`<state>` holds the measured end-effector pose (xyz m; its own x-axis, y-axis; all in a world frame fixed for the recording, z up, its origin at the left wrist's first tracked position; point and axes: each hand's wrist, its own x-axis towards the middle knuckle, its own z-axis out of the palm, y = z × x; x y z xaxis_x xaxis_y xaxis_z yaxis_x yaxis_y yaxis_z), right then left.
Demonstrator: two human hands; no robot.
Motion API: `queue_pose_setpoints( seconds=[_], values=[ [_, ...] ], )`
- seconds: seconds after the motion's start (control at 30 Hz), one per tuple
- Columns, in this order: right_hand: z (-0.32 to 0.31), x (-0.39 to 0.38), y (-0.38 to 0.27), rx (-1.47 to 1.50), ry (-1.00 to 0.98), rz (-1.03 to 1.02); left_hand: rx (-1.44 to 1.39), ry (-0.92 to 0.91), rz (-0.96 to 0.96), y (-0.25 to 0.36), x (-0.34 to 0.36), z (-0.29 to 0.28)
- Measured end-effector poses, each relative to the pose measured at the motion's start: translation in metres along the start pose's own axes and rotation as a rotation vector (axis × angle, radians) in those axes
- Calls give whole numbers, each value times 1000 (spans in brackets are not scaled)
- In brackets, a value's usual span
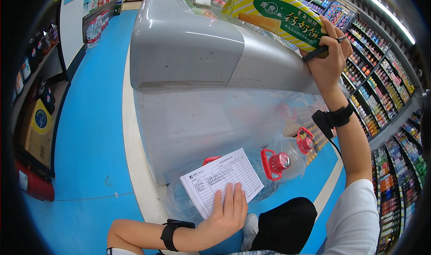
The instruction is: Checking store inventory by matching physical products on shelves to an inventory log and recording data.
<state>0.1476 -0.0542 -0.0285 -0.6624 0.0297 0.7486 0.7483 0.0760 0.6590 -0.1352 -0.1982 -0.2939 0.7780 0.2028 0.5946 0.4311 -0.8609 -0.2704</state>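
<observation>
My right hand (pixel 330 60) is raised at the upper right, closed on the end of a yellow-and-green biscuit packet (pixel 278 19). A black pen (pixel 317 53) is tucked between the same fingers. The packet is tilted over the rim of a grey chest-like case (pixel 188 44). Lower down, my left hand (pixel 228 210) lies with its fingers stretched flat on a white pad of printed forms (pixel 220 176), which bears a few handwritten lines. Its thumb is hidden. The pad slopes above large clear water jugs (pixel 265 190), partly covering them. Each wrist wears a black strap.
Red-capped jugs with red handles (pixel 279 161) stand against the case, in clear plastic wrap. Shelves of bottles (pixel 377 71) line the right. On the left are a drinks shelf (pixel 38 71), a cardboard box (pixel 39 131) and a red cylinder (pixel 33 181). The floor (pixel 94 143) is blue.
</observation>
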Motion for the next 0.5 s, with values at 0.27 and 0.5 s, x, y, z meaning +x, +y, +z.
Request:
queue_pose_setpoints(
  seconds=[0.27, 0.5],
  values=[
    [0, 1, 0, -12, 6, -10, -8, 3, -9, 0, 1, -1],
    [-1, 0, 0, 7, 12, -7, 4, -3, 1, 0, 1, -2]
  ],
)
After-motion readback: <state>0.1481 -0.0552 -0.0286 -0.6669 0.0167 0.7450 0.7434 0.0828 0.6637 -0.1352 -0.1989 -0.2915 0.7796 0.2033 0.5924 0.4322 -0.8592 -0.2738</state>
